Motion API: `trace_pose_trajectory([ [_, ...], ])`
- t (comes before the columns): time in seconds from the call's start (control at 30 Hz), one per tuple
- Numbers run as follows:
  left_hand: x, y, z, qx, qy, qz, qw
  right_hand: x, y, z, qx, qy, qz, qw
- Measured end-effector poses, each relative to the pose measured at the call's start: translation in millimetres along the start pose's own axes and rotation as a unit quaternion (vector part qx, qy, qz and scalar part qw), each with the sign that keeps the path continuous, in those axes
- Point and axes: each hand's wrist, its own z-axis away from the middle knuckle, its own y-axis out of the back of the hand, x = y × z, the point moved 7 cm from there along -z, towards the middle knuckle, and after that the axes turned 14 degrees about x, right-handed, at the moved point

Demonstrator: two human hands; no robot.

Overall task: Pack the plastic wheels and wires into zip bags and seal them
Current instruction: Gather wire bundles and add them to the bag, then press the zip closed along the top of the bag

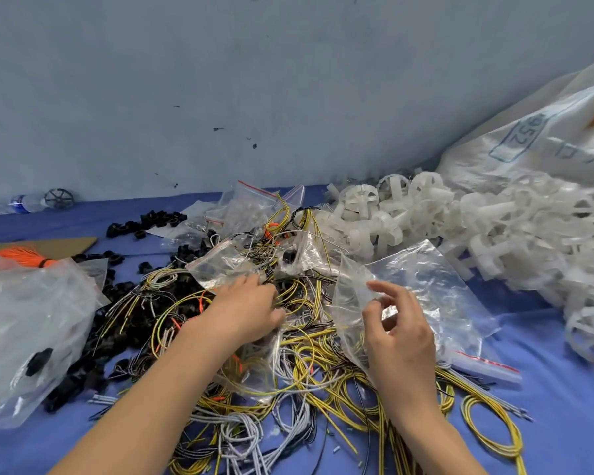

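On blue cloth (pixel 563 399), right hand (pixel 400 332) pinches clear red-striped plastic zip bag (pixel 436 286); left hand (pixel 251 311) lies among tangled yellow, white, black wires (pixel 323 375), grip hidden.

Centre, on blue cloth surface (pixel 563 423): tangle of yellow, white and black wires (pixel 306 389). On tangle's right part: clear crumpled zip bag (pixel 432 296), pinched in right hand (pixel 398 337); left hand (pixel 251 310) just left, down among wires. Behind, to right: heap of white plastic wheels (pixel 460 228), against white woven sack (pixel 546 142) at far right. Left edge: large clear plastic bag (pixel 24 330); behind it, small black plastic parts (pixel 144 222). Far left, by wall: clear plastic bottle (pixel 18 203).
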Motion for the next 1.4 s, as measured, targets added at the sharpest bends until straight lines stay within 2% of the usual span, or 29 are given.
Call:
trace_pose_trajectory([
  [0.3, 11.7, 0.1, 1.2, 0.033, -0.055, 0.010, 0.998, 1.1, 0.0, -2.4, 0.006, -0.002, 0.003, 1.000],
  [0.43, 6.5, 13.7, 3.0, 0.049, -0.030, 0.119, 0.991, 0.6, 1.7, -3.5, 0.008, -0.006, 0.000, 1.000],
  [0.67, -13.0, 60.5, 7.8, 0.007, -0.006, 0.294, 0.956, 0.2, 1.1, -2.8, 0.003, 0.000, 0.006, 1.000],
  [0.73, -20.8, 71.1, 11.2, -0.011, 0.003, 0.368, 0.930, 1.8, 0.6, -2.4, -0.001, -0.003, 0.010, 1.000],
  [0.77, -24.3, 73.0, 14.4, -0.033, 0.013, 0.422, 0.906, 2.3, 0.3, -2.1, -0.003, -0.005, 0.010, 1.000],
  [0.83, -28.9, 73.8, 22.0, -0.087, 0.027, 0.540, 0.837, 3.1, 0.3, -2.3, -0.003, -0.008, 0.005, 1.000],
  [0.9, -31.7, 71.3, 29.2, -0.138, 0.050, 0.652, 0.744, 3.5, -0.5, -2.3, -0.008, -0.010, 0.005, 1.000],
  [0.93, -32.6, 66.8, 32.1, -0.162, 0.068, 0.689, 0.703, 3.7, -1.6, -2.0, -0.014, -0.010, 0.007, 1.000],
  [0.97, -33.5, 59.4, 34.7, -0.181, 0.091, 0.709, 0.676, 3.9, -2.8, -1.4, -0.022, -0.009, 0.011, 1.000],
  [1.0, -34.8, 49.7, 37.6, -0.194, 0.119, 0.709, 0.668, 3.9, -4.0, -0.8, -0.028, -0.006, 0.015, 0.999],
  [1.03, -36.3, 38.5, 41.1, -0.203, 0.151, 0.694, 0.674, 3.7, -5.0, -0.1, -0.033, -0.003, 0.020, 0.999],
  [1.13, -44.2, 8.0, 50.2, -0.214, 0.230, 0.613, 0.724, 3.0, -5.7, 1.0, -0.036, 0.004, 0.027, 0.999],
  [1.17, -46.4, 2.9, 50.5, -0.211, 0.248, 0.601, 0.730, 2.9, -5.7, 1.0, -0.035, 0.004, 0.028, 0.999],
  [1.3, -50.8, 1.5, 46.9, -0.224, 0.285, 0.620, 0.696, 3.8, -6.8, 1.6, -0.036, 0.004, 0.033, 0.999],
  [1.37, -48.9, 4.8, 46.0, -0.248, 0.272, 0.651, 0.664, 4.7, -6.8, 1.9, -0.035, 0.001, 0.034, 0.999],
  [1.4, -48.5, 5.7, 46.1, -0.250, 0.263, 0.656, 0.662, 5.0, -6.9, 2.0, -0.035, 0.000, 0.034, 0.999],
])
